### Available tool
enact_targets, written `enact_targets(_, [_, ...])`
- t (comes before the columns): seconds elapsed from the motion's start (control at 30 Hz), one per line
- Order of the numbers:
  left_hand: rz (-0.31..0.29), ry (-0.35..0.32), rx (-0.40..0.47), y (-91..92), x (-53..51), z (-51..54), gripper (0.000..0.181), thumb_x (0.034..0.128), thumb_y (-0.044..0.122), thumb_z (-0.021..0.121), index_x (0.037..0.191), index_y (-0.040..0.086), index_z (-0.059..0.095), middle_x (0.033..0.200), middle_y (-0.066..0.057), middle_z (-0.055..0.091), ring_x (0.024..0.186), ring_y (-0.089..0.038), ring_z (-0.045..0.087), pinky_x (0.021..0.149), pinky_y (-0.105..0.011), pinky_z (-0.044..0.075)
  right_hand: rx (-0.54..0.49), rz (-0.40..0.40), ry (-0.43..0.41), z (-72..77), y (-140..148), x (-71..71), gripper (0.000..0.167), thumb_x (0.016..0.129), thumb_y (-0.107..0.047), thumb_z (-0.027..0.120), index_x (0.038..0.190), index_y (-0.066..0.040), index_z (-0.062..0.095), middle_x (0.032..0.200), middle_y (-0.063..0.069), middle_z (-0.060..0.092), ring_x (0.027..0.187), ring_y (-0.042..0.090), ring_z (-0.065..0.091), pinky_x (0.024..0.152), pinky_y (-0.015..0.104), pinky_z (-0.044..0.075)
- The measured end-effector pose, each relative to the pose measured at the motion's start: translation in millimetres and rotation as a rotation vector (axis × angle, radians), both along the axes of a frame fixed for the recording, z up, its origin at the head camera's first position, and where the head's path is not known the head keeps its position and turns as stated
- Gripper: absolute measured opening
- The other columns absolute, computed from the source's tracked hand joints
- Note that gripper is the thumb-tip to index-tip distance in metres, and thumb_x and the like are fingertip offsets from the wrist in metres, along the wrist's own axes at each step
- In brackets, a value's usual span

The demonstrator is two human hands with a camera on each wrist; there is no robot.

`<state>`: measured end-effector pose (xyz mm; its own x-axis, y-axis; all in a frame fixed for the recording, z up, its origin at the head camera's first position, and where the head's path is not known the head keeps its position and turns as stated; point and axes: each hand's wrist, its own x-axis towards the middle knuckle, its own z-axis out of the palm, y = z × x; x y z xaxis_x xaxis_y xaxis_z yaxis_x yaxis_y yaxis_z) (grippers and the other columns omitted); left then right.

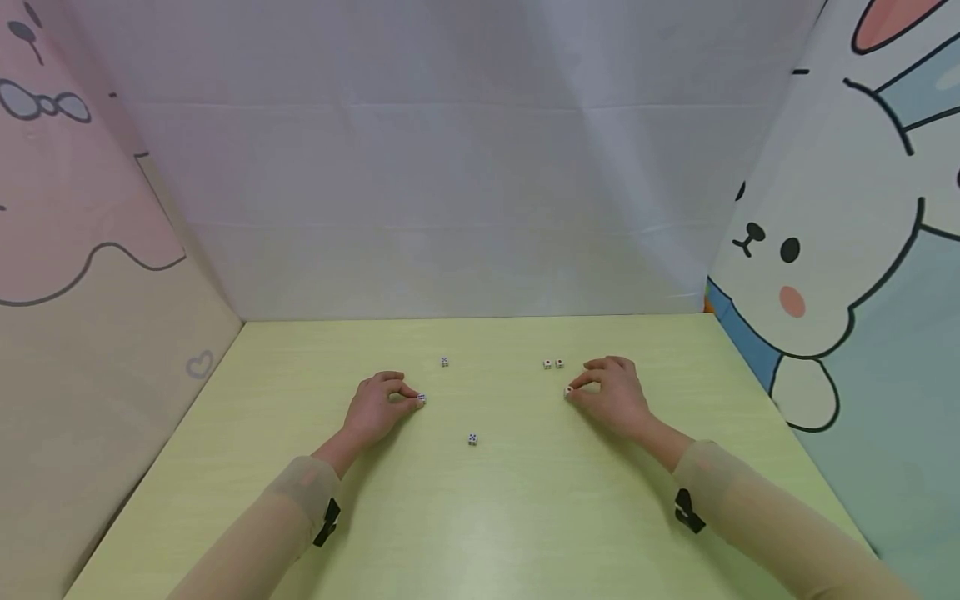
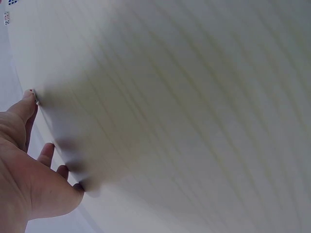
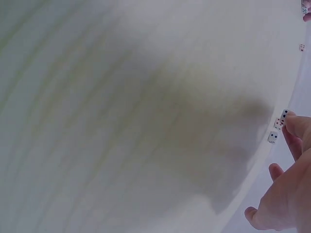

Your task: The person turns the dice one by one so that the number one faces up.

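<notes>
Left hand (image 1: 378, 408) pinching left die (image 1: 422, 399), right hand (image 1: 611, 396) right die (image 1: 568, 391).
Dice pair (image 1: 547, 364) near right die, toward bench's (image 1: 525, 517) far edge.

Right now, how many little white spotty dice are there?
6: one small white die pinched in the left hand, one die in the right hand, two dice beside that hand, one die beyond the left, the nearest die between both. Others could be hidden.

Left arm (image 1: 255, 529): sleeved, angled forward and inward. Left wrist (image 1: 341, 450): bare. Left hand (image 1: 375, 410): thumb and forefinger pinch; remaining fingers stand apart from them. Right arm (image 1: 780, 527): sleeved, angled likewise. Right wrist (image 1: 666, 442): bare. Right hand (image 1: 615, 397): thumb and forefinger pinch; other fingers bend.
</notes>
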<state>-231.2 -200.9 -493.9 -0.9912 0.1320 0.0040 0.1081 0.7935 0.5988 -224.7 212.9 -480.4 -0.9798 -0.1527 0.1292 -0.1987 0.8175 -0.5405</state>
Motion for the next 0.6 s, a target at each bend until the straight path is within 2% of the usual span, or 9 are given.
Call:
enact_targets(0.2, [-0.001,0.003,0.000,-0.4,0.0,0.0,0.016,0.0945,0.032,0.076,0.098,0.017,0.079,0.147,-0.016,0.053,0.140,-0.049,0.037,0.115,-0.060,0.031,0.041,0.016,0.041,8.5,7,-3.9,0.015,0.091,-0.025,0.078,0.096,-0.012,0.082,0.133,0.023,0.062,0.132,0.045,0.042,0.115,0.058,0.020])
enact_targets(0.37, [0.001,0.000,-0.005,-0.8,1.1,0.1,0.016,0.0945,0.032,0.076,0.098,0.017,0.079,0.147,-0.015,0.053,0.140,-0.049,0.037,0.115,-0.061,0.031,0.032,0.006,0.032,14.3,12,-8.4,0.017,0.092,-0.025,0.078,0.099,-0.010,0.082,0.135,0.024,0.061,0.134,0.046,0.040,0.116,0.058,0.020])
enact_targets(0.6, [0.003,0.000,-0.005,-0.1,3.1,2.2,0.016,0.0947,0.031,0.076,0.098,0.016,0.079,0.147,-0.016,0.053,0.140,-0.050,0.037,0.115,-0.061,0.030,0.047,0.014,0.072,19.5,19,-20.3,0.018,0.094,-0.023,0.076,0.102,-0.008,0.081,0.135,0.024,0.061,0.132,0.043,0.044,0.116,0.058,0.019])
